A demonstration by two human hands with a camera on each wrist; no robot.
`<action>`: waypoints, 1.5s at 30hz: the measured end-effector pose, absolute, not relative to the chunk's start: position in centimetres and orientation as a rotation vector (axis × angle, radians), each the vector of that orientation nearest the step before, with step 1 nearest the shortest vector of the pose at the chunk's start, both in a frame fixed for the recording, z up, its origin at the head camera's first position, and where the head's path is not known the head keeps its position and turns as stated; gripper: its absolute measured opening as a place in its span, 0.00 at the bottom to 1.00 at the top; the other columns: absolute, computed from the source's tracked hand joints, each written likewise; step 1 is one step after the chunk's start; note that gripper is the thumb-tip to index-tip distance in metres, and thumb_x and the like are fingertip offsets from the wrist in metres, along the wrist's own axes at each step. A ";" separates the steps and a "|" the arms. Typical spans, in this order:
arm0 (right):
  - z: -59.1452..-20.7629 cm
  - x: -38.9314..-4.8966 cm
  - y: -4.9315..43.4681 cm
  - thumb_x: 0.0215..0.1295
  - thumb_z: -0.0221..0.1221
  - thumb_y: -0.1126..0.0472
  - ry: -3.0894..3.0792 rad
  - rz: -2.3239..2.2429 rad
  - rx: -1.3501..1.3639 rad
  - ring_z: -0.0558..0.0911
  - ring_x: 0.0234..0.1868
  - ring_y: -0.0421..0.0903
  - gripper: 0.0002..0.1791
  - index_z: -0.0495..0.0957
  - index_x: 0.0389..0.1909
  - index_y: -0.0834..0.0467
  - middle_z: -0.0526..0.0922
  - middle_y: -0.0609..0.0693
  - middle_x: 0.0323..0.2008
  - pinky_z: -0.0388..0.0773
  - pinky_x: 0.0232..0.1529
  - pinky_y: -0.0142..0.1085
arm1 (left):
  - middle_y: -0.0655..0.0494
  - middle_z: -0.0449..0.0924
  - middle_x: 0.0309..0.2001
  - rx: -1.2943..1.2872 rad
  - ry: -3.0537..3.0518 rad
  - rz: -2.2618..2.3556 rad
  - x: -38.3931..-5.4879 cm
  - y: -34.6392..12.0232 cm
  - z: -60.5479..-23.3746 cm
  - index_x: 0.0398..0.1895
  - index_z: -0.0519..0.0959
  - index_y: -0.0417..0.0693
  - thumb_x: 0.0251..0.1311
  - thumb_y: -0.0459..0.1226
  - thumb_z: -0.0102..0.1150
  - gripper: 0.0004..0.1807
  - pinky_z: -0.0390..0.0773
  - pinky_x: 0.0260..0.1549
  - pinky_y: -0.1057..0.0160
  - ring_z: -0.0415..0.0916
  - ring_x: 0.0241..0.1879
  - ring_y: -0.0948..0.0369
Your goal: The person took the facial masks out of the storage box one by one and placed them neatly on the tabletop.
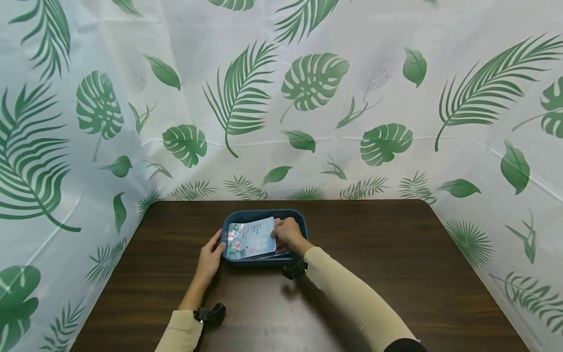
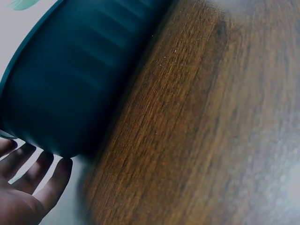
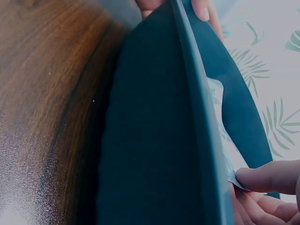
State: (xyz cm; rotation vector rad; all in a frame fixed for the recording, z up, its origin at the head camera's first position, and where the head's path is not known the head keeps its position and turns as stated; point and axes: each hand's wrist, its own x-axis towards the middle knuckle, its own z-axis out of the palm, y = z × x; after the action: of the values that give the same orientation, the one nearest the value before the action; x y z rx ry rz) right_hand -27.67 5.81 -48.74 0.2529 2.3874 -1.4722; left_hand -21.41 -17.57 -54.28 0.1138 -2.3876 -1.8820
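A brown wood-grained table (image 1: 374, 244) with rounded far corners is seen, and on it a dark blue tub (image 1: 259, 263) is set. Close behind the tub, the far edge is reached; in front of the tub, light is reflected by the surface.

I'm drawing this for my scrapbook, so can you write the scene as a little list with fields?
Container: blue basket
Inside: pale printed packet on top, other packets partly hidden beneath
Left hand: holding the basket's left end
Right hand: pinching the top packet's right edge
Table: dark brown, wood-grained
Backdrop: white, green leaves
Wrists: black bands
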 end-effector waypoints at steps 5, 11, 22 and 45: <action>-48.9 -27.6 6.0 0.60 0.63 0.68 2.362 -1.500 0.288 0.79 0.17 0.46 0.06 0.80 0.37 0.66 0.84 0.59 0.32 0.80 0.21 0.36 | 0.38 0.64 0.70 0.114 -2.396 -1.876 -21.3 -17.4 -54.3 0.71 0.62 0.37 0.70 0.31 0.47 0.26 0.68 0.61 0.65 0.63 0.68 0.46; -49.1 -27.4 6.5 0.61 0.62 0.69 2.296 -1.602 0.304 0.75 0.15 0.43 0.08 0.81 0.40 0.67 0.84 0.58 0.31 0.76 0.18 0.31 | 0.37 0.64 0.70 0.083 -2.387 -1.880 -21.3 -17.2 -54.3 0.71 0.63 0.37 0.70 0.31 0.48 0.26 0.66 0.52 0.79 0.64 0.67 0.46; -48.4 -27.7 8.2 0.59 0.61 0.71 2.262 -1.702 0.243 0.74 0.16 0.41 0.11 0.81 0.43 0.70 0.83 0.57 0.30 0.74 0.18 0.30 | 0.36 0.63 0.70 0.080 -2.376 -1.973 -21.5 -16.7 -54.1 0.72 0.61 0.37 0.71 0.31 0.47 0.27 0.68 0.47 0.81 0.65 0.65 0.47; -45.0 -30.2 12.7 0.61 0.62 0.70 2.172 -1.767 0.144 0.79 0.23 0.41 0.16 0.79 0.49 0.70 0.83 0.52 0.29 0.79 0.26 0.31 | 0.36 0.73 0.63 0.203 -2.241 -1.908 -20.7 -17.1 -54.3 0.65 0.71 0.36 0.67 0.32 0.55 0.23 0.70 0.41 0.84 0.74 0.54 0.61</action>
State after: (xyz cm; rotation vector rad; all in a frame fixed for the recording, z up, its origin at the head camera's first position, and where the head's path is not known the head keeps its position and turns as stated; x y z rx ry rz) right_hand -30.17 12.73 -44.99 0.1443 2.1721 -1.7674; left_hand -20.72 -17.09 -54.32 0.2032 -2.2406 -1.9076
